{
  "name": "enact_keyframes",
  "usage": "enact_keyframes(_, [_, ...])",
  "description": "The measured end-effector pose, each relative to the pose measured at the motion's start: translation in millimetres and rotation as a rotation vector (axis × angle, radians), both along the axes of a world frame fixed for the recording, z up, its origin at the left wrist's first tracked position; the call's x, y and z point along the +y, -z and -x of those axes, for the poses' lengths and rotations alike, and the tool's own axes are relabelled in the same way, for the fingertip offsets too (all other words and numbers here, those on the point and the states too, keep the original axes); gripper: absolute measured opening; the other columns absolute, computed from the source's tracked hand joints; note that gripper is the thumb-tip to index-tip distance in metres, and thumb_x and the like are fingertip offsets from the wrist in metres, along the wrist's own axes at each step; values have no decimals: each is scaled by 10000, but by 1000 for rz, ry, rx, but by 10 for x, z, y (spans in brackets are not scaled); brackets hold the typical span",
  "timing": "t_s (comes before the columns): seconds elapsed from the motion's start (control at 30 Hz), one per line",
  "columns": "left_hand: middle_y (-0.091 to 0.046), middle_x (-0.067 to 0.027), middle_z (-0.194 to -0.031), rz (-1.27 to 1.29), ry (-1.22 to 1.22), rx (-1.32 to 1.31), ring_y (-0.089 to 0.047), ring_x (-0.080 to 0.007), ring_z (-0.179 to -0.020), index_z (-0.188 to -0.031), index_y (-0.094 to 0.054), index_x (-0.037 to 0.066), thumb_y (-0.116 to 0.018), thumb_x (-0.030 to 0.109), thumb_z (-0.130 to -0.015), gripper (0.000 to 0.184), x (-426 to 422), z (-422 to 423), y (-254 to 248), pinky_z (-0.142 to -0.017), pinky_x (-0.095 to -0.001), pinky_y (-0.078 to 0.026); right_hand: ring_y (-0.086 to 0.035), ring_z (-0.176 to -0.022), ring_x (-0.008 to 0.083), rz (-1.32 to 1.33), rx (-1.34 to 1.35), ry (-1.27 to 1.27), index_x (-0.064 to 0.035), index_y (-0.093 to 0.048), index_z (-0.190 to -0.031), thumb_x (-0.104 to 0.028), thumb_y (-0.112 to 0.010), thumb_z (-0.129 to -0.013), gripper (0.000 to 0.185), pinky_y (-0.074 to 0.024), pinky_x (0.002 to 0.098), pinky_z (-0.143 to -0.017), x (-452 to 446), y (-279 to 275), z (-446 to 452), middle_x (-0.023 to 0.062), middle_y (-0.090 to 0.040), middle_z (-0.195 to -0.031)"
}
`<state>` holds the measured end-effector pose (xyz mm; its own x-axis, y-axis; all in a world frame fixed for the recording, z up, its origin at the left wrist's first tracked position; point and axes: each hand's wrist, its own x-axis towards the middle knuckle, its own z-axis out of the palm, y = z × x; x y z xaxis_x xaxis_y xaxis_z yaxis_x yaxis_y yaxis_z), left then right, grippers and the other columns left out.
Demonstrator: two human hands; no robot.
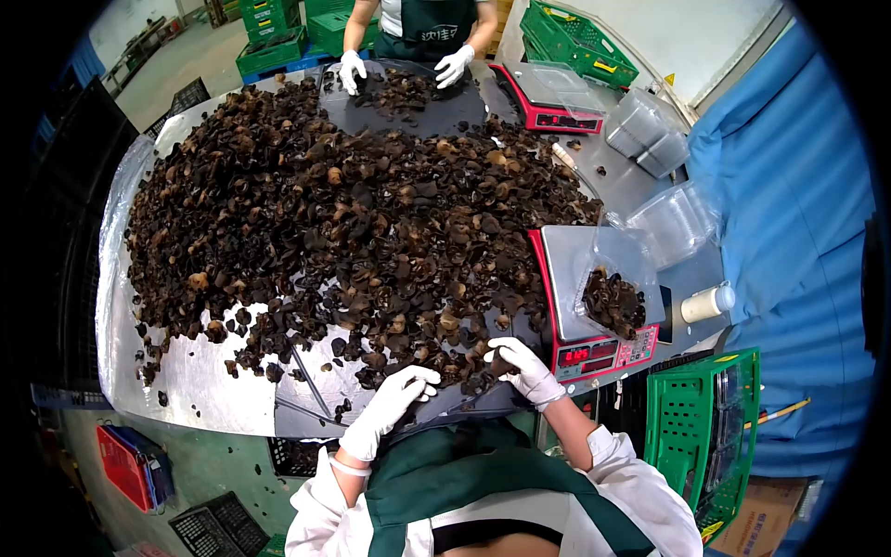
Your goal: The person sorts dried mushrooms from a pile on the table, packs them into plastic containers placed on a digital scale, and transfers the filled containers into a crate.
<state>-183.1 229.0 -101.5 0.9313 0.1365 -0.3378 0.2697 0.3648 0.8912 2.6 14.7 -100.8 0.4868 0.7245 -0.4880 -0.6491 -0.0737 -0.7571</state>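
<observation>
A large heap of dark brown wood ear mushrooms [371,213] covers much of the table. At the near edge of the heap, my white-gloved left hand [394,401] is loosely curved with its fingers apart, and I see nothing held in it. To its right, my gloved right hand [529,369] has thumb and fingers closed around a dark wood ear mushroom [502,366]. Beyond that hand stands a red digital scale [571,278] with a lit display. On the scale, a clear plastic box [617,255] holds some wood ear mushrooms [613,302].
Across the table, a co-worker's gloved hands [454,67] are beside a smaller mushroom pile. A second scale [557,88], stacked clear boxes [647,132], a white-handled tool [564,156] and a white bottle [707,304] lie to the right. A green crate [682,418] stands below.
</observation>
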Motion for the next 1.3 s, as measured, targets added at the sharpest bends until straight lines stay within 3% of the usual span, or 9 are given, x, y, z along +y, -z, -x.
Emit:
enact_keyframes(0.1, [-650,-52,-878,-227,-13,-3,-625,-139,-786,-999,-635,46,-536,181,-922,185,-78,-148,-30,-713,-270,-494,-613,-865,119,-85,168,129,-100,-550,-1167,-204,-522,-942,249,-495,262,-657,-39,-36,-10,25,-637,-942])
enact_keyframes(0.2, [-638,-86,-856,-991,-71,-248,-638,-232,-767,-869,-655,68,-621,297,-849,232,-237,-429,-60,-684,-337,-506,-615,-850,133,-92,145,120,-96,-562,-1140,-180,-557,-924,232,-498,261,-628,-9,-36,-62,22,-624,-911])
enact_keyframes(0.3, [-603,-93,-757,-1462,247,-194,-621,-257,-718,-854,-597,70,-660,398,-786,341,-366,-682,-76,-622,-372,-488,-594,-816,140,283,-453,-78,-48,-613,-1057,-113,-647,-843,226,-505,253,-673,188,-230,-128,54,-604,-928])
enact_keyframes(0.43, [-601,-85,-740,-1497,331,-198,-622,-270,-729,-813,-606,101,-618,356,-827,255,-375,-696,21,-647,-378,-493,-595,-848,225,347,-1407,-151,-127,-615,-1155,-155,-738,-725,448,-488,312,-767,436,-183,-143,80,-560,-930])
enact_keyframes(0.53, [-625,-84,-786,-1116,-85,-318,-614,-218,-685,-890,-673,121,-604,282,-844,181,-229,-521,36,-627,-339,-487,-589,-910,256,559,-1517,-356,-200,-544,-1235,-303,-712,-742,531,-503,356,-762,525,-31,-93,80,-497,-1082])
enact_keyframes(0.63, [-600,-30,-736,-78,-145,135,-560,-127,-638,-944,-637,54,-546,247,-924,214,23,-358,-201,-588,-253,-443,-593,-884,265,478,-1549,-232,-143,-609,-1084,-220,-665,-795,305,-500,352,-724,576,142,-124,72,-559,-952])
enact_keyframes(0.77, [-624,-51,-898,635,-416,5,-585,-126,-723,-1034,-600,29,-550,163,-929,177,68,-174,90,-604,-245,-477,-602,-697,231,188,-1504,-9,-89,-617,-996,-147,-598,-866,144,-485,316,-632,570,215,-274,63,-619,-820])
enact_keyframes(0.87, [-652,-77,-947,826,-486,-13,-621,-148,-762,-1069,-590,19,-566,133,-914,193,56,-153,169,-619,-250,-507,-584,-678,98,31,-173,-74,-61,-588,-1056,-139,-561,-921,159,-463,235,-579,515,79,-286,30,-629,-872])
enact_keyframes(1.3, [-639,-48,-847,677,-361,-80,-572,-122,-662,-1022,-597,21,-554,188,-928,197,11,-165,-27,-570,-235,-452,-631,-993,248,-338,171,-204,-37,-477,-1215,-107,-503,-918,306,-554,305,-632,592,-343,135,114,-591,-1124])
